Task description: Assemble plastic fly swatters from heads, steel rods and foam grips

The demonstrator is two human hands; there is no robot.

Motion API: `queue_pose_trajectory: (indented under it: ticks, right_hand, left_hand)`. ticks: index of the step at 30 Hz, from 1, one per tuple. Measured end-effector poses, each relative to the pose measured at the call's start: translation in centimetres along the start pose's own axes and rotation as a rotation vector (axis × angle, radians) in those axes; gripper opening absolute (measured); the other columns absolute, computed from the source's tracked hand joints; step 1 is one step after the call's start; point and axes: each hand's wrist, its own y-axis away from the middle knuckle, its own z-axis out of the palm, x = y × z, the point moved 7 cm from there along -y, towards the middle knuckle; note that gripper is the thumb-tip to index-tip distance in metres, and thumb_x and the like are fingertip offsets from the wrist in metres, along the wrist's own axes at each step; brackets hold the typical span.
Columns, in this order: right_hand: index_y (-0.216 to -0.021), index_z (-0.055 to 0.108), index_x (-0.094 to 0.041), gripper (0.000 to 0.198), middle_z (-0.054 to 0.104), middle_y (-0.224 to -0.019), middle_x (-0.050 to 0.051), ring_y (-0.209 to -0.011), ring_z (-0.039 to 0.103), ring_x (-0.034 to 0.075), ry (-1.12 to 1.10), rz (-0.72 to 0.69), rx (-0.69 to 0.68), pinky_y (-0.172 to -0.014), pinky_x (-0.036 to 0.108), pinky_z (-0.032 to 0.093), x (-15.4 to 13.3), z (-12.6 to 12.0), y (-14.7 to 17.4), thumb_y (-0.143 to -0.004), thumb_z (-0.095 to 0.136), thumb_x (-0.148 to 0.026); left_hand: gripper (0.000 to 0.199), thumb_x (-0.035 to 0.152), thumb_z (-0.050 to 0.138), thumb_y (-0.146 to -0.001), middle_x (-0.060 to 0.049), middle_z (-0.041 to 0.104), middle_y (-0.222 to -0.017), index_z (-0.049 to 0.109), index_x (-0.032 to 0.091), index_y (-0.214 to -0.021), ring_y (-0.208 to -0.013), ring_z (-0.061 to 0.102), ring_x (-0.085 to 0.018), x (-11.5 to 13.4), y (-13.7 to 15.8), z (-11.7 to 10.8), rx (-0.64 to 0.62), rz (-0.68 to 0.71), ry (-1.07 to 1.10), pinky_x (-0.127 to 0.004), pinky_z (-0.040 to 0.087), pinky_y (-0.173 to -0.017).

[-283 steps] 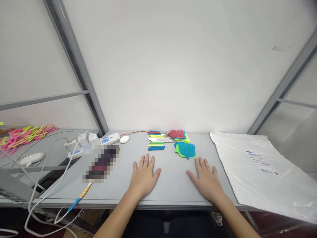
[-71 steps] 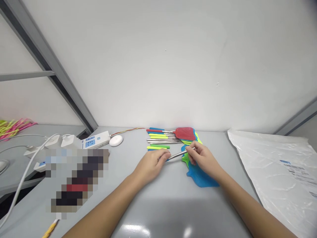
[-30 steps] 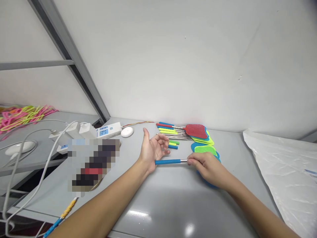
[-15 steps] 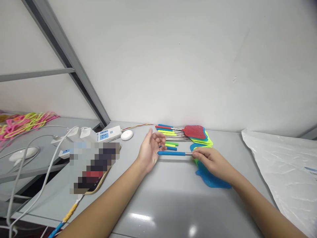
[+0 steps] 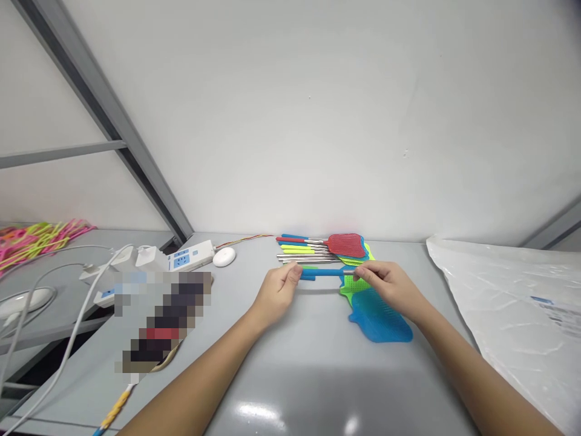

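A blue fly swatter handle (image 5: 322,272) with a metal rod is held level above the grey table. My left hand (image 5: 278,293) is closed round its left end. At the other end, my right hand (image 5: 389,286) pinches the metal rod between thumb and fingers. Below the right hand lie a loose blue swatter head (image 5: 381,320) and a yellow-green one (image 5: 350,289) partly under it. Behind the hands is a pile of fly swatters, topped by a red swatter head (image 5: 347,244), along with bare metal rods (image 5: 302,258) and coloured handles.
A white plastic bag (image 5: 494,290) covers the table's right side. To the left are a pixelated phone (image 5: 181,315), a power strip (image 5: 195,255) with plugs and cables, and a round white device (image 5: 224,257). Pink and yellow strands (image 5: 45,239) lie at far left.
My left hand, open beside the handle before, has closed on its left end. The right hand keeps its pinch on the rod. The whole view has shifted slightly.
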Motion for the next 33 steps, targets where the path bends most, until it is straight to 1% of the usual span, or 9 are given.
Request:
queue_pose_trajectory:
  ticks: [7, 11, 15, 17, 19, 21, 26, 30, 33]
  right_hand:
    - [-0.079, 0.067, -0.019, 0.042, 0.054, -0.063, -0.001, -0.058, 0.043, 0.013, -0.045, -0.011, 0.041, -0.053, 0.024, 0.032, 0.3, 0.2, -0.1, -0.089, 0.044, -0.053]
    - [-0.08, 0.067, -0.02, 0.038, 0.056, -0.065, -0.001, -0.06, 0.045, 0.013, -0.048, -0.015, 0.049, -0.054, 0.024, 0.033, 0.1, 0.2, -0.1, -0.089, 0.046, -0.05]
    - [-0.081, 0.066, -0.02, 0.034, 0.057, -0.066, -0.001, -0.06, 0.048, 0.013, -0.064, -0.018, 0.021, -0.054, 0.025, 0.035, -0.4, 1.1, 0.0, -0.088, 0.048, -0.048]
    - [-0.079, 0.064, -0.02, 0.033, 0.058, -0.067, -0.001, -0.062, 0.049, 0.013, -0.072, -0.035, -0.014, -0.056, 0.025, 0.037, -0.8, 2.0, 0.1, -0.089, 0.047, -0.046]
    - [-0.077, 0.062, -0.02, 0.031, 0.058, -0.067, -0.001, -0.063, 0.05, 0.014, -0.066, -0.053, -0.043, -0.057, 0.025, 0.038, -1.4, 2.9, 0.2, -0.089, 0.046, -0.044]
    - [-0.077, 0.062, -0.021, 0.03, 0.06, -0.07, -0.001, -0.065, 0.051, 0.014, -0.057, -0.066, -0.068, -0.058, 0.025, 0.039, -1.8, 3.7, 0.4, -0.09, 0.046, -0.042]
    - [-0.091, 0.062, -0.022, 0.023, 0.062, -0.078, -0.001, -0.063, 0.05, 0.012, -0.093, -0.063, -0.113, -0.056, 0.024, 0.039, -1.8, 4.3, 0.6, -0.088, 0.049, -0.041]
    - [-0.093, 0.062, -0.022, 0.023, 0.058, -0.068, -0.002, -0.061, 0.05, 0.013, -0.101, -0.051, -0.026, -0.056, 0.025, 0.039, -1.3, 3.1, 0.3, -0.084, 0.056, -0.042]
    - [-0.089, 0.065, -0.021, 0.023, 0.061, -0.071, 0.0, -0.065, 0.052, 0.014, -0.088, -0.062, 0.036, -0.059, 0.026, 0.041, -1.2, 2.1, 0.1, -0.085, 0.055, -0.041]
  left_hand:
    - [0.041, 0.046, 0.027, -0.096, 0.003, 0.03, -0.061, 0.029, 0.02, -0.064, -0.057, 0.029, -0.011, 0.2, -0.2, 0.0, -0.051, -0.036, -0.008, -0.025, 0.025, -0.054]
    - [0.04, 0.04, 0.03, -0.096, 0.004, 0.029, -0.057, 0.027, 0.019, -0.062, -0.055, 0.028, -0.011, 0.8, -0.4, -0.2, -0.112, 0.062, -0.289, -0.026, 0.028, -0.058]
    - [0.036, 0.036, 0.032, -0.097, 0.002, 0.048, -0.063, 0.043, 0.019, -0.067, -0.063, 0.042, -0.013, 2.6, 0.0, 0.6, -0.141, 0.253, -0.635, -0.032, 0.033, -0.075]
    - [0.03, 0.037, 0.034, -0.097, -0.001, 0.058, -0.075, 0.053, 0.019, -0.082, -0.073, 0.05, -0.016, 3.3, 0.5, 1.7, -0.176, 0.333, -0.749, -0.034, 0.033, -0.079]
    - [0.027, 0.035, 0.032, -0.098, -0.003, 0.062, -0.083, 0.055, 0.021, -0.098, -0.078, 0.053, -0.018, 3.5, 1.0, 2.9, -0.216, 0.371, -0.821, -0.034, 0.033, -0.078]
    - [0.029, 0.032, 0.028, -0.099, -0.003, 0.063, -0.085, 0.055, 0.022, -0.104, -0.079, 0.055, -0.018, 3.4, 1.4, 3.7, -0.251, 0.356, -0.855, -0.033, 0.034, -0.073]
    - [0.028, 0.031, 0.029, -0.098, -0.003, 0.062, -0.086, 0.055, 0.023, -0.1, -0.08, 0.057, -0.019, 3.0, 1.5, 3.8, -0.307, 0.278, -0.805, -0.031, 0.035, -0.069]
    - [0.026, 0.032, 0.029, -0.097, -0.004, 0.062, -0.087, 0.052, 0.021, -0.095, -0.078, 0.057, -0.019, 3.0, 1.2, 3.2, -0.287, 0.217, -0.792, -0.03, 0.036, -0.066]
    - [0.026, 0.032, 0.027, -0.097, -0.004, 0.062, -0.084, 0.05, 0.021, -0.094, -0.072, 0.057, -0.019, 3.1, 1.2, 3.0, -0.281, 0.182, -0.796, -0.03, 0.033, -0.061]
